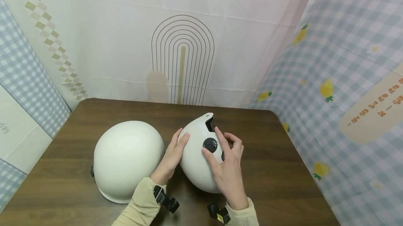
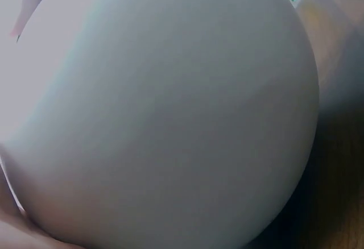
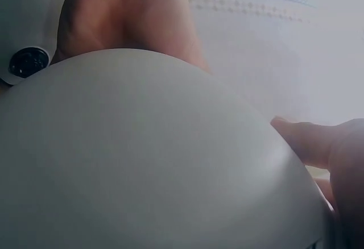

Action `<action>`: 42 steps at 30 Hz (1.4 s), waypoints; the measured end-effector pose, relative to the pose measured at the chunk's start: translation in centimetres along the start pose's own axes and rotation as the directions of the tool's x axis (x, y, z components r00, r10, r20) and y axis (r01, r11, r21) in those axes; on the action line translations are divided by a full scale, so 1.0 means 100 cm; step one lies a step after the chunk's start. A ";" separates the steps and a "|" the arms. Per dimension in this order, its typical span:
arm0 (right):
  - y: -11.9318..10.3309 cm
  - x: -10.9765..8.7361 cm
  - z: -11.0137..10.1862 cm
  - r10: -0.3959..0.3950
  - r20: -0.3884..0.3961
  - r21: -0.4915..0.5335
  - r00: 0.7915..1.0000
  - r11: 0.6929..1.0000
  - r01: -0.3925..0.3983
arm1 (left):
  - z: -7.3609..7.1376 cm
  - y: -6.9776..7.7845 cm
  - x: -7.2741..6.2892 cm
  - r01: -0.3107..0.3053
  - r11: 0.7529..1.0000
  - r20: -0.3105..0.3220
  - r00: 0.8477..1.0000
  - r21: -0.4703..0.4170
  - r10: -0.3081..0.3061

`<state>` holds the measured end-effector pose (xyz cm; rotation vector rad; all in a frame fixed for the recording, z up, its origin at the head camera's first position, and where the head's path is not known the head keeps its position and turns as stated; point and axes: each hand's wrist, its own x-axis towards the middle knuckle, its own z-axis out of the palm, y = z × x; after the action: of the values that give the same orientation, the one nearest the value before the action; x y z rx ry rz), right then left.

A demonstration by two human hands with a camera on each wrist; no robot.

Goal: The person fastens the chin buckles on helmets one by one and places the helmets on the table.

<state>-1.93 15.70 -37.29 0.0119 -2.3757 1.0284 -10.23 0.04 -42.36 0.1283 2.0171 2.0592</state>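
Observation:
A white helmet point(image 1: 192, 166) is tilted on its side over the table, its open edge facing right. A round black knob point(image 1: 210, 145) sits on its side, near a dark cutout in the rim. My left hand point(image 1: 171, 156) holds the shell from the left, thumb on top. My right hand point(image 1: 229, 166) grips the rim side, with the thumb beside the knob and the fingers at the edge. The smooth shell point(image 2: 170, 112) fills most of the left wrist view. In the right wrist view, the right thumb point(image 3: 307, 138) is at the shell's edge.
A second white helmet point(image 1: 126, 156) rests dome up on the brown wooden table point(image 1: 277, 184), close to my left forearm. It has a black knob point(image 3: 28, 61) on its side. Patterned cloth point(image 1: 119, 51) hangs behind the table, and blue checked cloth point(image 1: 340, 51) hangs on the right.

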 end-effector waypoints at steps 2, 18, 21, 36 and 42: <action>0.000 0.001 -0.001 0.009 0.005 0.002 1.000 1.000 -0.009 | 0.000 0.000 0.000 0.003 1.000 -0.002 1.000 0.002 -0.003; 0.002 0.009 -0.011 0.101 0.021 0.061 0.995 0.993 -0.102 | 0.001 0.008 -0.005 -0.001 0.995 -0.010 1.000 0.099 0.002; 0.003 0.011 -0.014 0.122 0.026 0.071 0.992 0.990 -0.124 | 0.001 0.011 -0.007 -0.017 0.991 -0.006 1.000 0.130 0.018; 0.013 0.019 -0.027 0.194 0.077 0.107 0.978 0.974 -0.201 | 0.003 0.023 -0.016 -0.022 0.975 -0.002 1.000 0.223 0.023; 0.018 0.023 -0.031 0.192 0.092 0.089 0.977 0.976 -0.200 | 0.006 0.028 -0.020 -0.032 0.962 -0.006 0.999 0.272 0.035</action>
<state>-2.82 19.58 -35.63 -0.1502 -2.4358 1.2586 -8.54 0.10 -39.35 0.2036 2.3106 1.7937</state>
